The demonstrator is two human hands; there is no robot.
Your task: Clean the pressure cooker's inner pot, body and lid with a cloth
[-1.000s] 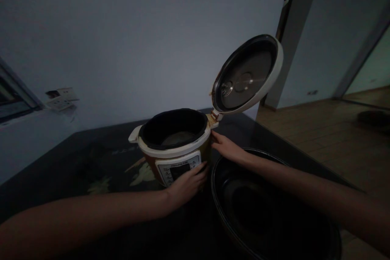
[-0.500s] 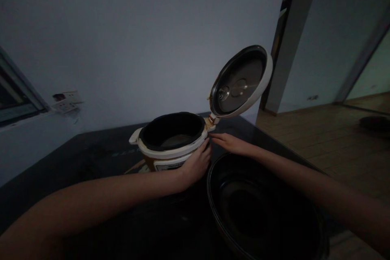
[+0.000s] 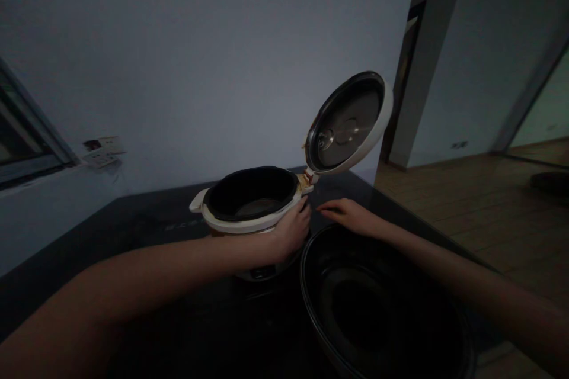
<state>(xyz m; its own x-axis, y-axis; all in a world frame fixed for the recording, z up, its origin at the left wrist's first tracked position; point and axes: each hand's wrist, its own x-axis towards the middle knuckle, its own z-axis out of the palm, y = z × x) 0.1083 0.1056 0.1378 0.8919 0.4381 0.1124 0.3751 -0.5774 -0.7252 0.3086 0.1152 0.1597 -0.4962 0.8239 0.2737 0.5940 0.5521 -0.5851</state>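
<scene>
An electric cooker (image 3: 249, 226) with a white rim stands on the dark table, its round lid (image 3: 347, 124) raised on the hinge at the right. Its dark inner pot (image 3: 253, 195) is in place. My left hand (image 3: 293, 230) lies against the cooker's right side below the hinge, its fingers curled. What those fingers hold, if anything, is hidden. Just right of it, my right hand (image 3: 349, 214) hovers apart from the cooker with fingers stretched and slightly bent, and nothing shows in it. Below my right wrist is a large black bowl (image 3: 306, 284), nearest to me.
Behind the dark tabletop (image 3: 146, 213) rises a pale wall (image 3: 213, 59). A wall socket (image 3: 104, 151) and a window (image 3: 26, 124) are at the left. Beyond the table's right edge lies a tiled floor (image 3: 444, 201) with a doorway (image 3: 406, 71) behind.
My right hand has drawn back a little to the right, away from the cooker. My left hand has shifted slightly right, and the cooker's lower front now shows below my forearm.
</scene>
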